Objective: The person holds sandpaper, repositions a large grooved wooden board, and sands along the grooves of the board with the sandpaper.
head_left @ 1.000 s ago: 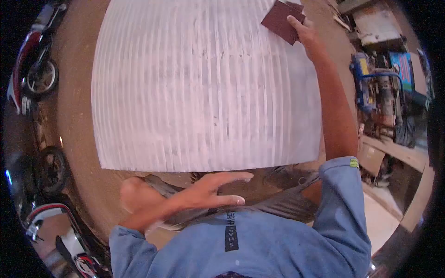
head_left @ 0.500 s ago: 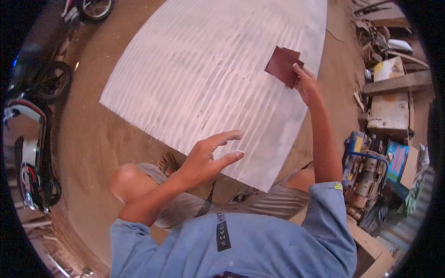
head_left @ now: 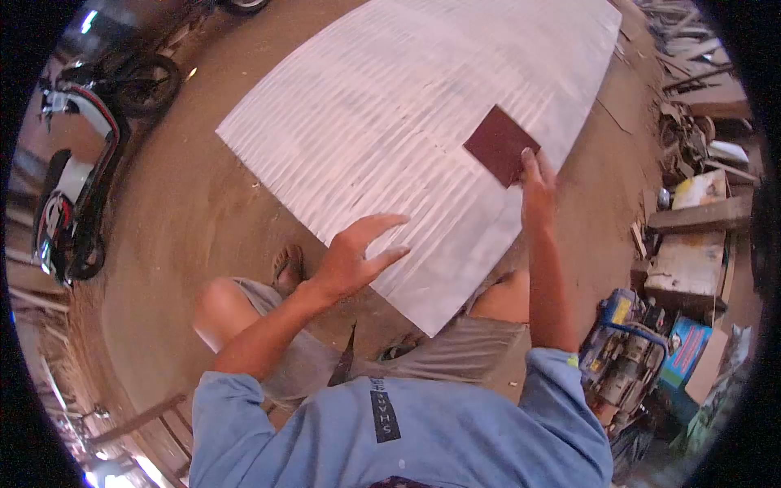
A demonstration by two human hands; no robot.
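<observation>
Far end of the white board [head_left: 390, 122] cut off by the top edge of the view. Near corner hidden behind the right forearm and knee. Face ribbed with fine parallel grooves, chalky and dusty, streaked grey in places. Lying flat on brown dirt ground [head_left: 187, 244].

Right hand [head_left: 537, 183] pinching one corner of a square sheet of sandpaper [head_left: 499, 145] between thumb and fingers; fingertips mostly hidden under the sheet. Sandpaper dark reddish-brown, matte, flat, over the right side of the board; touching or just above, impossible to tell.

Left hand [head_left: 354, 259] empty, fingers spread wide and slightly curled, hovering over the board's near edge; contact not clear.

One sandal [head_left: 287, 267] just beside the board, half hidden by the left wrist. Motorbike [head_left: 73, 187] at far left, blurred and bent by the lens. Blue machine [head_left: 630, 358] at lower right, details hard to make out. Wooden scraps [head_left: 691, 211] stacked at right.
</observation>
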